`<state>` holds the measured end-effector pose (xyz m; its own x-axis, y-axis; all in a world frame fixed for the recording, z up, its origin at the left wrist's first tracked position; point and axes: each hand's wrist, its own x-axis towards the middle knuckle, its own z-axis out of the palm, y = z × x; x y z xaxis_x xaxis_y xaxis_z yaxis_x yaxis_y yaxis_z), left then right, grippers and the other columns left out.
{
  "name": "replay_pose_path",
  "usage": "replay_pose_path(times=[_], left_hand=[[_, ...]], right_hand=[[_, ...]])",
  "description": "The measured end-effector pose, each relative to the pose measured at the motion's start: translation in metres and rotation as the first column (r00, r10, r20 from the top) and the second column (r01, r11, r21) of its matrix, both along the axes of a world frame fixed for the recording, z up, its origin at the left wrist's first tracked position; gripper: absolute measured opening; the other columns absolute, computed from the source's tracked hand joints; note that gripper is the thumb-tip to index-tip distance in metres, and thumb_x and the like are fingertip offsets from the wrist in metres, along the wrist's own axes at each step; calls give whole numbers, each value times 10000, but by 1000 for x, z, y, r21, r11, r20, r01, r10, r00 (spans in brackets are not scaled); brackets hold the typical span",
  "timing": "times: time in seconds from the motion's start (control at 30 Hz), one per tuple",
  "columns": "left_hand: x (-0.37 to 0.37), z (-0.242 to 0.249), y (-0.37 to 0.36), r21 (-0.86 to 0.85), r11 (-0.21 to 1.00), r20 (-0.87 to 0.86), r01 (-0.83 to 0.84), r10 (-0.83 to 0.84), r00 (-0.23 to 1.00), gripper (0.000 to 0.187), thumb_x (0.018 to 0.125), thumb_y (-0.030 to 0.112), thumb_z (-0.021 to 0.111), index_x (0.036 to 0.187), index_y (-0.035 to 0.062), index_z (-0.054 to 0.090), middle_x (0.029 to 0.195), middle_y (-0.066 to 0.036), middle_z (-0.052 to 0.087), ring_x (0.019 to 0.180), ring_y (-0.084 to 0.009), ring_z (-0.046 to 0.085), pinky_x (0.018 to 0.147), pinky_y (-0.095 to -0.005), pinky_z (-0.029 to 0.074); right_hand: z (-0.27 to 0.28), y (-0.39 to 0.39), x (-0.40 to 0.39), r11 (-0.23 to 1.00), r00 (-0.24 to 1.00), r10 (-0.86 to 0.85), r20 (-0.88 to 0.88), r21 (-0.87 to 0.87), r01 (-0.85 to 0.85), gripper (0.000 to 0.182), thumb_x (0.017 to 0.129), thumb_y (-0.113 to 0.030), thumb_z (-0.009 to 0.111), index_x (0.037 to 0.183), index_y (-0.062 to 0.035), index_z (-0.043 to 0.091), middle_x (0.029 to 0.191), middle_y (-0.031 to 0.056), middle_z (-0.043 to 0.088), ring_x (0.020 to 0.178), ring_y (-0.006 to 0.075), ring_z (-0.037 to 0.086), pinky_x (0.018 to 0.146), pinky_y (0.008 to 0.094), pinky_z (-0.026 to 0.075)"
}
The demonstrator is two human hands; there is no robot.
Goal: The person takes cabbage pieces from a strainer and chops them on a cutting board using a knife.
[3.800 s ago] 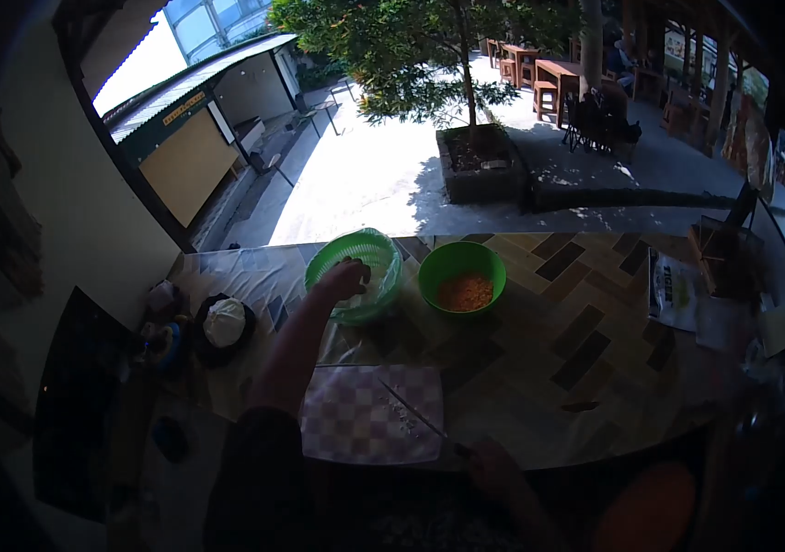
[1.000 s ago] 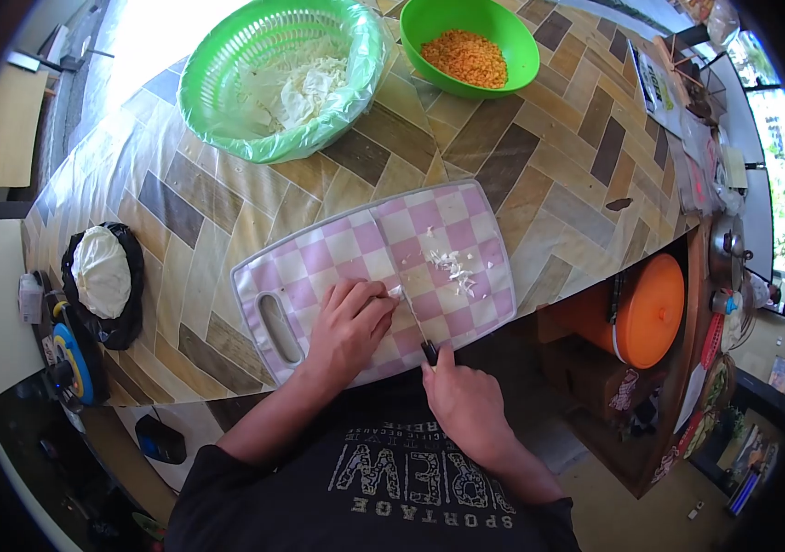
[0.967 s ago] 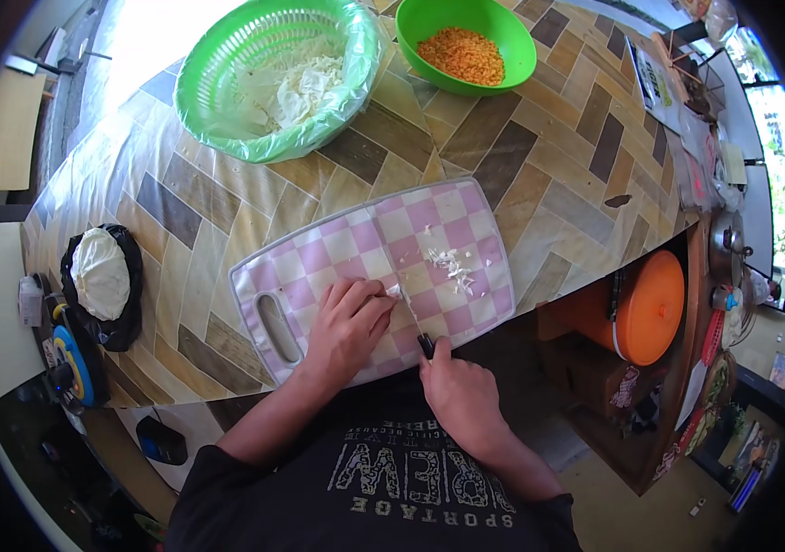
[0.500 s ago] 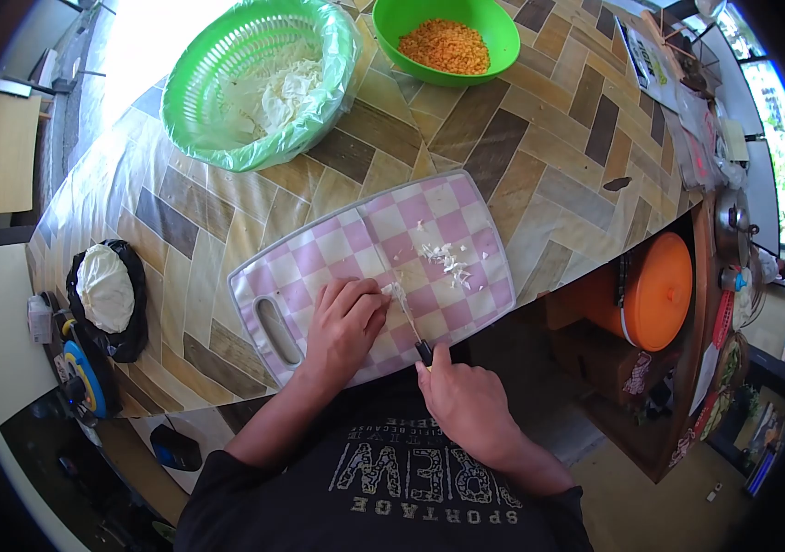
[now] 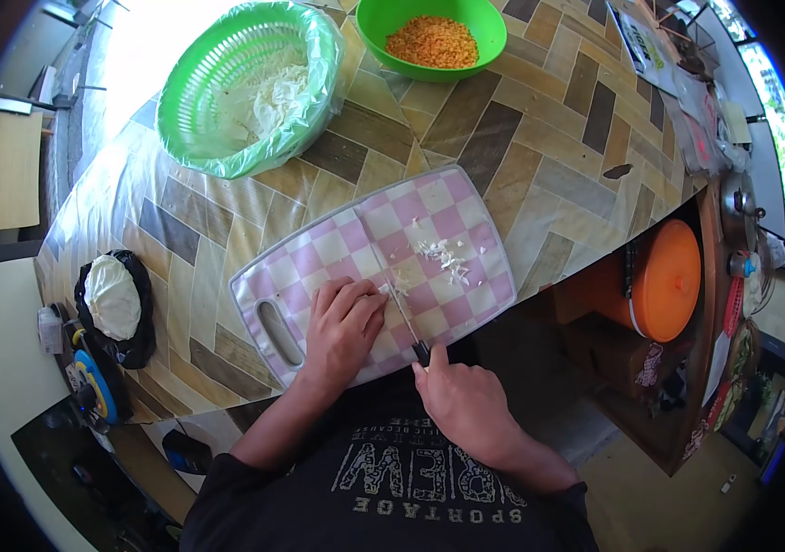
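Left hand (image 5: 339,329), seconds ago in green basket (image 5: 170,115) at eleven o'clock, now on checked chopping board (image 5: 319,250); fingers closed over white piece (image 5: 384,289) mid-board. Right hand (image 5: 466,397), fingers gripping knife (image 5: 401,305). Fresh shreds (image 5: 401,280) at its three o'clock: slicing apparently advancing.

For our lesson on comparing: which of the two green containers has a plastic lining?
The slotted basket, left, holding white shreds: clear plastic drapes over its rim. The bowl beside it, holding orange bits, shows none.
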<state>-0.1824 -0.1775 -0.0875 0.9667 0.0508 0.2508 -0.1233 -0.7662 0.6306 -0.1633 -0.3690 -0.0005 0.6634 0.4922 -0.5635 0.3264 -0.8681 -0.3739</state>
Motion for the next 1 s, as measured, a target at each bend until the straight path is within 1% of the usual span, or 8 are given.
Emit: replay_pose_path(times=[0.13,0.33,0.43,0.53,0.63,0.83,0.93,1.0], left_hand=[[-1,2,-2,24,1000,-16,9,-9,1000,325,719,21,800,1038,52,746,1103,-67,684,1080,-293,619,944,-425,489],[0,6,0,22,1000,-13,-8,8,1000,292,705,-14,793,989,40,749,1098,-71,699,1052,-310,629,923,-424,509],[-1,3,0,25,1000,-5,-9,9,1000,288,702,-19,792,981,40,746,1091,-70,704,1047,-314,632,916,-427,514],[0,5,1,29,1000,-5,-4,4,1000,281,700,-23,790,970,38,742,1077,-70,708,1042,-318,634,912,-429,517],[-1,2,1,24,1000,0,-6,6,1000,277,707,-15,795,971,42,734,1080,-66,704,1044,-312,632,916,-427,509],[-2,-1,2,16,1000,-4,-3,3,1000,282,728,-3,815,991,46,727,1099,-58,692,1043,-303,627,924,-424,493],[-1,0,0,13,1000,0,-11,11,1000,264,736,-8,816,982,37,729,1100,-62,691,1037,-308,625,923,-422,501],[-2,1,-1,14,1000,-4,-24,24,1000,251,741,-13,813,974,31,731,1102,-66,691,1033,-310,624,920,-419,508]], right_hand=[[-19,6,0,999,998,-40,51,25,39,294,1057,-306,570,996,-19,546,568,124,663,569,320,725,498,434,584],[-5,-4,-4,1000,1000,-4,-28,16,5,288,1052,-297,576,994,-15,549,574,121,668,563,314,722,495,432,583],[-15,2,-1,999,1000,-30,-1,32,30,286,1052,-292,575,989,-14,548,575,119,670,557,305,721,491,425,581],[7,3,1,1000,1000,-16,-14,26,17,287,1051,-294,577,983,-16,547,577,122,671,565,309,724,497,424,583],[-11,1,-8,999,999,-25,25,40,24,288,1049,-296,575,989,-16,550,578,124,671,566,308,724,499,424,584],[5,1,-4,995,996,-57,-67,80,63,287,1042,-289,578,1016,-5,558,582,127,673,572,307,726,507,424,586],[-17,1,-11,994,997,-78,-8,71,78,308,1043,-306,582,1015,-1,547,574,136,654,577,340,713,523,467,572],[-17,4,-6,987,994,-108,-29,118,111,304,1043,-307,583,1006,-7,546,573,133,654,572,335,713,515,462,570]])
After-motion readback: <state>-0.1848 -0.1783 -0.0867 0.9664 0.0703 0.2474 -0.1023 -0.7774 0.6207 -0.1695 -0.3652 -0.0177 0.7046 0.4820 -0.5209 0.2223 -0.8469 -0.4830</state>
